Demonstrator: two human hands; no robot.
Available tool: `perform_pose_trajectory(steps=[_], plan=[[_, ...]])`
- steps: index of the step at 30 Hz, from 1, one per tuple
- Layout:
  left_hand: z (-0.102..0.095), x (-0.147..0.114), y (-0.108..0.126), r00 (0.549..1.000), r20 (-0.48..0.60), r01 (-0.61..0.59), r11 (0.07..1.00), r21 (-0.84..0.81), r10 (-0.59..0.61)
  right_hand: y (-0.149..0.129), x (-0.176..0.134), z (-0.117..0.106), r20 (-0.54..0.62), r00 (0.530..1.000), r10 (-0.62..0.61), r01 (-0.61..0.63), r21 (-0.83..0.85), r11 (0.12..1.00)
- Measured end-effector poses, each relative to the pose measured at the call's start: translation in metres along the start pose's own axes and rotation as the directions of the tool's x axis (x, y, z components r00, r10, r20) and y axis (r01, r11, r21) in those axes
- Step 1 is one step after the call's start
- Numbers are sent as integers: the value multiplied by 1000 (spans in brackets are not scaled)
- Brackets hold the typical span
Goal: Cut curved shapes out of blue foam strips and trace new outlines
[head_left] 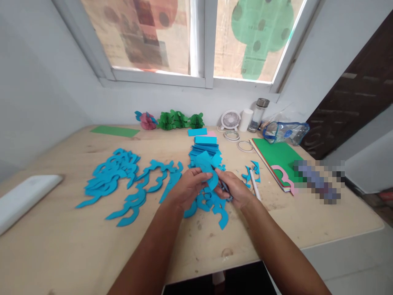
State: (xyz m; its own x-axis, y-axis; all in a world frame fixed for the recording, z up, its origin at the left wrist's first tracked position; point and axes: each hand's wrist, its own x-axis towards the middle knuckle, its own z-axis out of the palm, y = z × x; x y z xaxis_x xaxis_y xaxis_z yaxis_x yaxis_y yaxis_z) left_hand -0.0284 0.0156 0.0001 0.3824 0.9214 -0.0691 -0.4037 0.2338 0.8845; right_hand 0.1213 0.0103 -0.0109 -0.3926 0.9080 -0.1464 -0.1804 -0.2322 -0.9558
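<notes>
My left hand [188, 185] pinches a piece of blue paper [212, 180] with a curved edge, held above the table. Close beside it, my right hand [233, 188] is closed round a pair of dark-handled scissors [225, 187], whose blades reach the paper and are mostly hidden. Under and around both hands lie blue paper scraps [221, 215]. Just behind them is a stack of folded blue paper strips [204, 149]. Wavy blue cut-outs [135, 200] spread to the left, next to a larger heap of them [113, 172].
A white pen [254, 186] lies to the right, near green paper sheets [274, 153] with a pink cut-out [284, 178]. Along the wall stand green paper figures [178, 119], a small fan [230, 119], a bottle [258, 114] and a clear pouch [288, 133]. Tape rolls [231, 135] lie before the fan.
</notes>
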Motion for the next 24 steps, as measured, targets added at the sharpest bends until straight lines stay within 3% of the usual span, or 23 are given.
perform_pose_trajectory(steps=[8,18,24], plan=[[3,-1,3,995,-92,42,991,127,-30,-1,2,2,-102,995,3,-8,-47,999],[-2,-2,7,993,-111,2,958,287,31,-3,2,3,-102,994,-28,17,-110,994],[0,0,8,972,-213,-64,984,164,98,-3,2,2,-77,996,-55,45,-119,992]])
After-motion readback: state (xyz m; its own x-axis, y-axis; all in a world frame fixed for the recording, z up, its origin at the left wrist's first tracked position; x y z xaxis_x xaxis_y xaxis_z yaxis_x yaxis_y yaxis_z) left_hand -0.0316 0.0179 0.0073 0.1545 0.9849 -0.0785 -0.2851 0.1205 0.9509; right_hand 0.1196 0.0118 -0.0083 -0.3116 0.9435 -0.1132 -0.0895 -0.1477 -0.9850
